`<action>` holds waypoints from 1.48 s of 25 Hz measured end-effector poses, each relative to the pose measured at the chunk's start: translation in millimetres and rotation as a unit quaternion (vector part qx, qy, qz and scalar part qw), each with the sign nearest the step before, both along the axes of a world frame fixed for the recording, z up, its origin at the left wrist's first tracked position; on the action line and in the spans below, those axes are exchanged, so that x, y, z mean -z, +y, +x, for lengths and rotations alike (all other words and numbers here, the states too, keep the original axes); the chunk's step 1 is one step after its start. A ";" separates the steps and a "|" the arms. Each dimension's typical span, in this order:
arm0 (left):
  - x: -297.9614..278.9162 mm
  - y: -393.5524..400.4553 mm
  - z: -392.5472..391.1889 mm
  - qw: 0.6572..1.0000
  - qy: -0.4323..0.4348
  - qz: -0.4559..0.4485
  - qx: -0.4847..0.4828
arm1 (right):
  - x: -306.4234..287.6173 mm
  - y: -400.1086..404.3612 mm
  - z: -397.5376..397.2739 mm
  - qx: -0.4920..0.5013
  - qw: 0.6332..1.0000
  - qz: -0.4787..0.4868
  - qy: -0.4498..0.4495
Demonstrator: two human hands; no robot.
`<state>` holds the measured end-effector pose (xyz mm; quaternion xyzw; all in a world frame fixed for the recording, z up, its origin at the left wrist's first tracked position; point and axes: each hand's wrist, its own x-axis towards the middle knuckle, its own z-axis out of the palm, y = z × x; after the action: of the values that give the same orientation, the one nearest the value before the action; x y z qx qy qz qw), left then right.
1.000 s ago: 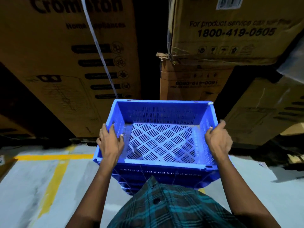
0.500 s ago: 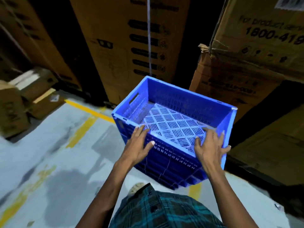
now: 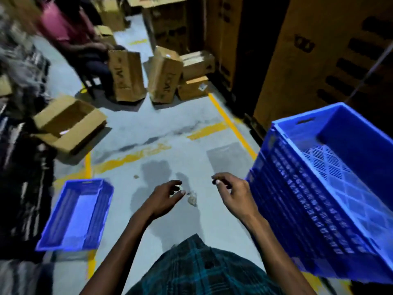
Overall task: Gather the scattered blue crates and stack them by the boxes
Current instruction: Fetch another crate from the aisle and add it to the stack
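Note:
A stack of blue slatted crates (image 3: 314, 201) stands on the floor at the right, beside tall cardboard boxes (image 3: 319, 60). One single blue crate (image 3: 76, 213) lies on the floor at the lower left, apart from the stack. My left hand (image 3: 164, 199) hovers over the grey floor in the middle, empty, fingers loosely curled. My right hand (image 3: 234, 192) hangs just left of the stack, empty, fingers apart, not touching the crates.
An open cardboard box (image 3: 68, 124) sits on the floor at the left. Several brown boxes (image 3: 146, 75) stand further back. A seated person in pink (image 3: 70, 33) is at the far left. Yellow floor lines (image 3: 231, 126) run past the stack. A small scrap (image 3: 192, 200) lies near my hands.
Both hands have let go of the top crate and drawn back. My view has swung left, so the stack now sits at the right and the lone crate has come into view.

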<state>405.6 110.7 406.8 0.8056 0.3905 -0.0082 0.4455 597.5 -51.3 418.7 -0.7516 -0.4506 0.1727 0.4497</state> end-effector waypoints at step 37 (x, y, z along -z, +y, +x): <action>510.0 458.1 -510.1 0.662 0.002 -0.316 -0.679 | 532.3 732.4 -513.1 -0.062 0.802 -0.551 0.224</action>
<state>-104.5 568.8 -103.2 0.1277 0.8039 0.1724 0.5548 84.4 681.1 -113.6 -0.7839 -0.2118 0.5825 0.0362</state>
